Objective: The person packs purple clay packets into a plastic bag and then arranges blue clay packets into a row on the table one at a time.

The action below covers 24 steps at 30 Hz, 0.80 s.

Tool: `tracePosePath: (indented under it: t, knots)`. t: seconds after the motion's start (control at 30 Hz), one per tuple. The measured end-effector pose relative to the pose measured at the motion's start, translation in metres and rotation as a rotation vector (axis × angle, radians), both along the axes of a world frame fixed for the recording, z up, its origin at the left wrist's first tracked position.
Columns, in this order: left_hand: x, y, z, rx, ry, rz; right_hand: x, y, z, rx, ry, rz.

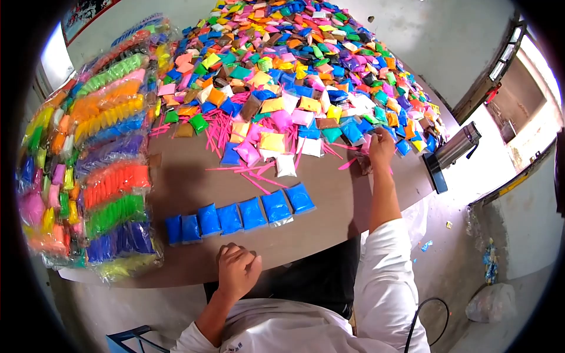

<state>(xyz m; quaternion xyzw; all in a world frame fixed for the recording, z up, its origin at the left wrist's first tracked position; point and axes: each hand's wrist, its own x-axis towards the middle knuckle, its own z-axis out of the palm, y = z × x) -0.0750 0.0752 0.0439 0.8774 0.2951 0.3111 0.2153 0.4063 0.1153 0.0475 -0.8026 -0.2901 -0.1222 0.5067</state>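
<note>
Several blue packets point(250, 213) lie side by side in a slightly slanting row on the brown table point(194, 167). My left hand point(238, 272) rests at the table's front edge just below that row, its fingers curled and nothing seen in them. At the front right of the big heap of coloured packets point(306, 65), my right hand point(381, 150) reaches down with bent fingers closed together. A pink packet point(365, 145) is right beside those fingertips. What the fingers grip is hidden. Thin pink plastic sticks point(220, 132) are scattered along the heap's near side.
On the left stand clear bags of colour-sorted packets point(115, 185), stacked high. A metal cylinder on a dark stand point(456, 150) is at the table's right edge. Scraps and a plastic bag point(491, 303) lie on the floor at right. A white packet point(286, 165) sits before the heap.
</note>
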Motion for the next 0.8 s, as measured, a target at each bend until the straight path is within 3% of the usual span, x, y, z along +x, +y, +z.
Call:
tracePosePath:
  t: [0.13,0.23,0.37,0.53,0.63,0.73,0.8]
  knots:
    - [0.003,0.0,-0.003,0.016,-0.015,0.015,0.032,0.014,-0.006,-0.215,-0.053,0.12]
    - [0.005,-0.001,-0.004,0.014,-0.014,0.031,0.034,0.027,0.001,-0.342,0.013,0.054]
    - [0.007,0.0,-0.002,0.031,0.002,0.043,0.027,0.04,0.002,-0.328,-0.072,-0.068]
    - [0.006,-0.002,-0.003,0.035,0.028,0.058,0.041,0.044,-0.005,-0.329,0.045,-0.09]
    - [0.006,-0.002,-0.005,0.045,0.02,0.063,0.049,0.039,-0.006,-0.266,0.033,0.019]
    - [0.006,-0.002,-0.006,0.058,0.005,0.067,0.04,0.02,0.0,0.13,0.22,0.251]
    - [0.006,-0.002,-0.007,0.067,-0.002,0.068,0.026,0.006,0.007,0.234,0.351,0.287]
